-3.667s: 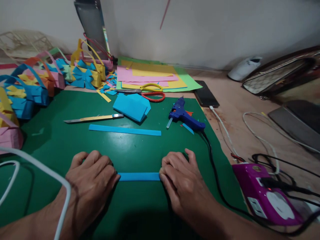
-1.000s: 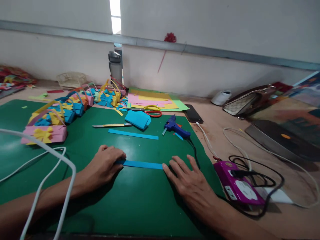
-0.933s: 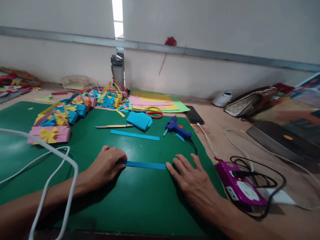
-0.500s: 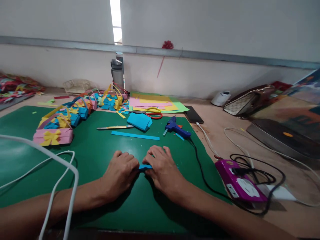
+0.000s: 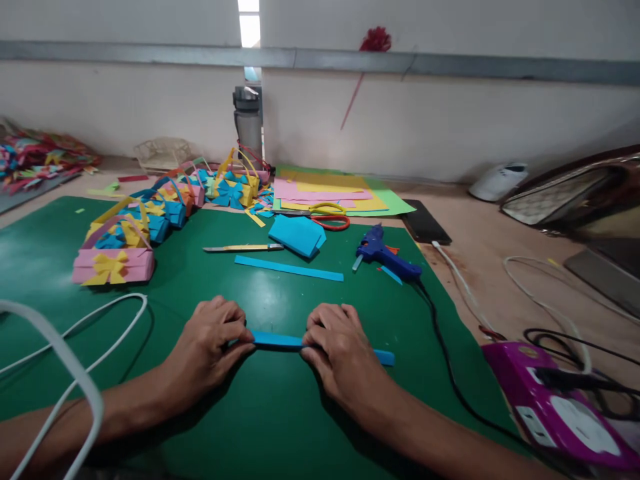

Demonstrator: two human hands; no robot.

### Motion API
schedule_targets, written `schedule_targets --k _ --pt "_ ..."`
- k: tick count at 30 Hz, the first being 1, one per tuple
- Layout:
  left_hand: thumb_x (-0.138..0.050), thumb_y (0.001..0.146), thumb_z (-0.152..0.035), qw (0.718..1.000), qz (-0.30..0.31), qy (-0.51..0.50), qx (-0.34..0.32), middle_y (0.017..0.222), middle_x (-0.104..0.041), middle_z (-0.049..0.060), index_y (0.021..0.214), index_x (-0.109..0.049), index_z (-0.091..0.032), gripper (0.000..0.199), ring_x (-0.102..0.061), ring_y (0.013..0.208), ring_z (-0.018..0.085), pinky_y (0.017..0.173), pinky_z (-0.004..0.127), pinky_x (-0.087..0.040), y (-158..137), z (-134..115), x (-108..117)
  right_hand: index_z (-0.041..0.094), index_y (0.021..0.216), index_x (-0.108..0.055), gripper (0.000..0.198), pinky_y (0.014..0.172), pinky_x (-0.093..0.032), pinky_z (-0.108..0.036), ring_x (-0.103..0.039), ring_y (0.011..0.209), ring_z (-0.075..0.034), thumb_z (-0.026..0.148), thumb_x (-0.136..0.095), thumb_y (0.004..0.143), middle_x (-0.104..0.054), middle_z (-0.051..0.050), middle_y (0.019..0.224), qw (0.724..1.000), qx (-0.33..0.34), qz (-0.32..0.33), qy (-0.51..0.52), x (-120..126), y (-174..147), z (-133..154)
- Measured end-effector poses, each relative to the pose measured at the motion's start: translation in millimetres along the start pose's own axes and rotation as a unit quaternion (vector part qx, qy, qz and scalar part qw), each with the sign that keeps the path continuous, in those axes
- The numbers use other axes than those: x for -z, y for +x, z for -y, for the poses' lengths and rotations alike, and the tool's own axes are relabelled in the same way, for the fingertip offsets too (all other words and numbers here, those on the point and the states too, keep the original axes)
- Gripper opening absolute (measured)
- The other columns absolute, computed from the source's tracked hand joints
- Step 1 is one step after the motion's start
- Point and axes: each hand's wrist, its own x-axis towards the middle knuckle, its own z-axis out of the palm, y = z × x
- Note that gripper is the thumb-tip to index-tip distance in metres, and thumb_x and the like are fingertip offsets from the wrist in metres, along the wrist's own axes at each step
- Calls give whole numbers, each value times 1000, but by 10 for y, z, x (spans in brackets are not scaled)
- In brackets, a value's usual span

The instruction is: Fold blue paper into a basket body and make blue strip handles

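Note:
A narrow blue paper strip lies low over the green mat, running left to right between my hands. My left hand pinches its left end between thumb and fingers. Farther along, my right hand is closed on the strip, whose right end sticks out past the knuckles. A second blue strip lies flat beyond my hands. Behind it are a craft knife and a folded blue paper piece. The blue glue gun rests on its side to the right.
Small paper baskets with bows line the mat's left side. Scissors lie by stacked coloured paper. A black phone, a purple power strip and cables occupy the right. A white cable loops at the left front.
My hands have moved apart along the blue strip, so more of it shows between them and past my right hand. The view has turned slightly, shifting the scene.

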Motion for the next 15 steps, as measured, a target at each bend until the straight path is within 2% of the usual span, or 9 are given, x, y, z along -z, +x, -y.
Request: schedule_targets --k 9,15 --pt "-51 89 -24 996 56 -47 48 78 -58 1 75 -61 -21 18 -48 77 17 71 34 -33 -21 81 65 19 66 -58 15 77 -33 -36 -50 83 -18 10 -62 77 -55 -1 80 999 2 -12 30 2 15 -24" --pt "-47 91 -28 995 64 -55 58 77 -57 1 73 -59 -21 23 -47 76 17 71 35 -33 -2 35 99 19 65 -57 20 81 -31 -39 -49 82 -19 14 -55 84 -54 -1 78 998 -2 -9 56 6 -4 -40"
